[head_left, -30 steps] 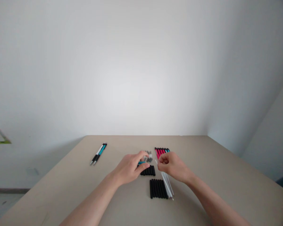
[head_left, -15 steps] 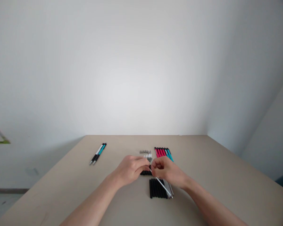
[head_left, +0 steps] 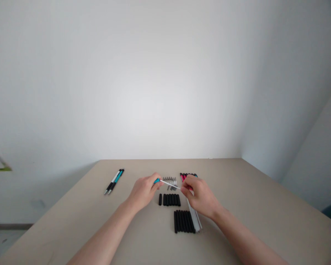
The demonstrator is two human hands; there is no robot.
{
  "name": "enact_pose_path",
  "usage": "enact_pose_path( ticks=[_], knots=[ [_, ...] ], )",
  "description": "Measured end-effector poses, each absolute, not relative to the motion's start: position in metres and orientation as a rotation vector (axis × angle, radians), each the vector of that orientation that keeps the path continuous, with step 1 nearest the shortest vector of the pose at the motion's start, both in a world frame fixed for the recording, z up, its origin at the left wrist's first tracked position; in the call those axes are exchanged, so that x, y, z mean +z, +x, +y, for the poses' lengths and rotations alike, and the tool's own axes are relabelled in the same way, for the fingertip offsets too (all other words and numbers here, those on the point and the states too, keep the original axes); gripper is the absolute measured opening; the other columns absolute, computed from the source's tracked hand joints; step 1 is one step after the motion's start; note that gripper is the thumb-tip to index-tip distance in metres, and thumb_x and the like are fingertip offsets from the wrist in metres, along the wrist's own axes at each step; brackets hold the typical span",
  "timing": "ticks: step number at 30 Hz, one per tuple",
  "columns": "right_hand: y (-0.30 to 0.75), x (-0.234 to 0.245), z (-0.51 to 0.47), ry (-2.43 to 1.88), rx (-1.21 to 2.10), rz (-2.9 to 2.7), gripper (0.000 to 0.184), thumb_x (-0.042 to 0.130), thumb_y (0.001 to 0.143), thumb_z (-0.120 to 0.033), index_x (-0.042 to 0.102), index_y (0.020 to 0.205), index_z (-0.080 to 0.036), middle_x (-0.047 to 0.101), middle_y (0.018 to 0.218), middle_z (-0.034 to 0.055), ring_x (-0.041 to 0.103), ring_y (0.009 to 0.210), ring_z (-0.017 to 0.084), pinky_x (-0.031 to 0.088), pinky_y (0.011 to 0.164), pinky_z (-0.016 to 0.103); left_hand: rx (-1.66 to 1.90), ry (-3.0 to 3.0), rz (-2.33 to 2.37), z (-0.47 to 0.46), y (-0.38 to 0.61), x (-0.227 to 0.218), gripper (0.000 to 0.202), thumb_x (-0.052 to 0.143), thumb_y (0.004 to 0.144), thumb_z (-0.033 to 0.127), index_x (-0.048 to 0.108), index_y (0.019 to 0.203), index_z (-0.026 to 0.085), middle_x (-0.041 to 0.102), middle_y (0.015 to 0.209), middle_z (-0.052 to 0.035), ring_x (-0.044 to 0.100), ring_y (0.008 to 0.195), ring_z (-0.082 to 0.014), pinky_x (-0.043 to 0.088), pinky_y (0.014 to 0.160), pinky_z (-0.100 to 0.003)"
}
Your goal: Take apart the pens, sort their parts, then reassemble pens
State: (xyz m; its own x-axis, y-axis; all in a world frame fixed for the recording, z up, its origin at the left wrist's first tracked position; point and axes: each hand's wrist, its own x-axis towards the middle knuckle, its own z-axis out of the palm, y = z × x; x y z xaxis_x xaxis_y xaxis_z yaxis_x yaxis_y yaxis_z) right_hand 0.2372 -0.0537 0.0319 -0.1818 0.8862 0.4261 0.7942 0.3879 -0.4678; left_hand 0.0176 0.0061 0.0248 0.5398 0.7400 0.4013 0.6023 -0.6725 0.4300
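In my left hand (head_left: 145, 190), closed, is a blue pen barrel (head_left: 157, 181), mostly hidden by the fingers. A thin white ink refill (head_left: 170, 184) runs from the barrel's end to the pinched fingers of my right hand (head_left: 200, 197). Whether its tip is inside the barrel or only against it, I cannot tell. Below the hands lie a row of short black tubes (head_left: 172, 200), with one black tube (head_left: 160, 199) apart at its left. Nearer me are longer black tubes (head_left: 183, 221) beside several white refills (head_left: 195, 217), partly under my right hand.
Small grey cone-shaped tips (head_left: 169, 179) and small white pieces lie behind the hands. Pink pen barrels (head_left: 182, 177) are partly covered by my right hand. Two whole pens (head_left: 114, 181) rest at the left of the beige table (head_left: 143, 243). A white wall (head_left: 165, 92) stands behind.
My left hand has moved left and slightly away from me, uncovering the short black tubes and showing the blue barrel. The refill has swung up from the lower right to lie between both hands.
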Motion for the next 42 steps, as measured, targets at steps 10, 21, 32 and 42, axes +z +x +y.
enact_pose_path(
  ticks=[10,21,32,42],
  knots=[
    [0.238,0.031,-0.054,-1.498,0.164,-2.029,0.012,0.051,0.076,-0.011,0.051,0.066,-0.017,0.055,0.072,0.0019,0.049,0.067,0.014,0.033,0.061,0.024,0.657,2.663,1.053,-0.002,0.021,0.030,0.018,0.046,0.091,0.035,0.060,0.088,0.025,0.064,0.070,0.0036,0.056,0.060,-0.0131,0.034,0.056,-0.020],
    [0.242,0.034,-0.053,-1.558,0.120,-2.002,0.017,0.050,0.077,-0.008,0.049,0.062,-0.017,0.056,0.073,0.0017,0.050,0.065,0.014,0.032,0.060,0.023,0.679,2.658,1.070,-0.001,0.021,0.029,0.027,0.042,0.092,0.039,0.061,0.083,0.023,0.061,0.065,0.0029,0.053,0.057,-0.0123,0.033,0.056,-0.020],
    [0.235,0.035,-0.056,-1.433,0.114,-2.061,0.013,0.052,0.085,-0.015,0.058,0.073,-0.018,0.057,0.077,0.0016,0.053,0.069,0.014,0.037,0.064,0.024,0.636,2.692,1.022,-0.002,0.021,0.028,0.024,0.046,0.091,0.040,0.063,0.085,0.024,0.061,0.065,0.0032,0.053,0.058,-0.0124,0.032,0.055,-0.020],
    [0.229,0.034,-0.056,-1.196,0.150,-2.038,0.018,0.051,0.090,-0.025,0.064,0.079,-0.020,0.058,0.079,0.0028,0.055,0.071,0.014,0.041,0.066,0.023,0.624,2.688,0.920,-0.008,0.027,0.029,0.025,0.042,0.093,0.035,0.062,0.086,0.023,0.065,0.072,0.0008,0.058,0.063,-0.0137,0.037,0.059,-0.020]
  ],
)
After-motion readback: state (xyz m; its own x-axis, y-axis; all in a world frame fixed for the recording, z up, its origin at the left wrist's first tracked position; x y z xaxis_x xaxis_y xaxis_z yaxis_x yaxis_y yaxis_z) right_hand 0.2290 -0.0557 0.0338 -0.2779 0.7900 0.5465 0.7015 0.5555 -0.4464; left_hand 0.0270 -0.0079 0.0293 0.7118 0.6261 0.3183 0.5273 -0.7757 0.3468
